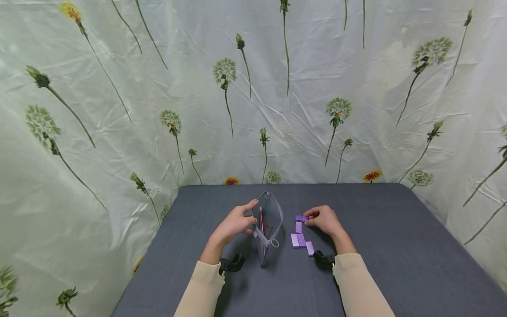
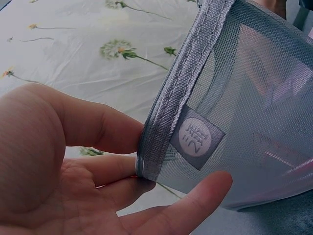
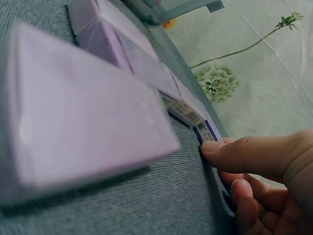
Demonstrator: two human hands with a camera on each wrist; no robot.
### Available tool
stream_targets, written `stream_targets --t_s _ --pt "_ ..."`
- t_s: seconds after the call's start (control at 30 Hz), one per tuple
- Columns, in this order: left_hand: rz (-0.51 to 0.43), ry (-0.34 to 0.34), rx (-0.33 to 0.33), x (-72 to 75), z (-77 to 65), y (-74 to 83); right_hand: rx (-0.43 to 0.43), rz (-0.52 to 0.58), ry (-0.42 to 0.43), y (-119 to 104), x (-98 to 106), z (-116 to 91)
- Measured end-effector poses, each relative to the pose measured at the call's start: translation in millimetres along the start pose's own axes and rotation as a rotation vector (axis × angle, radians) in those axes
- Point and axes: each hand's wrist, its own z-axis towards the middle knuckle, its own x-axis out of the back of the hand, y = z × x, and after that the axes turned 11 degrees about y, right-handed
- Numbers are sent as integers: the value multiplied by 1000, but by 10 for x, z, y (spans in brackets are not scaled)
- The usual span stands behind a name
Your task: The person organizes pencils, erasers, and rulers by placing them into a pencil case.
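My left hand (image 1: 236, 223) pinches the edge of a grey mesh zip pouch (image 2: 264, 142) between thumb and fingers. The pouch stands upright with its mouth open, and a red pen or pencil (image 1: 262, 223) leans inside. A round printed label (image 2: 194, 136) sits by the zip edge in the left wrist view. To the right of the pouch, my right hand (image 1: 326, 219) pinches the end of the farthest small purple box (image 1: 301, 218). Several similar boxes (image 1: 295, 240) lie on the table nearer to me. One pale purple box (image 3: 88, 112) looms large and blurred in the right wrist view.
A dark grey table (image 1: 396, 246) lies under everything. Behind it hangs a pale curtain (image 1: 190, 88) printed with dandelions. Black cameras are strapped on the left wrist (image 1: 233, 263) and right wrist (image 1: 324, 258), close above the table.
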Motion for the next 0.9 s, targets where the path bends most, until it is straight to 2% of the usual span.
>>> stream_targets --t_s 0.2,0.5,0.67,0.9 --pt "-16 -3 8 1 -7 7 2 23 -25 22 40 13" --pt "-27 -14 10 2 -5 -2 -38 108 -28 -1 86 34" --pt "-24 -12 12 3 -12 12 -27 210 -43 -101 126 29" --pt "-17 -6 11 3 -20 24 49 341 -77 -350 171 34"
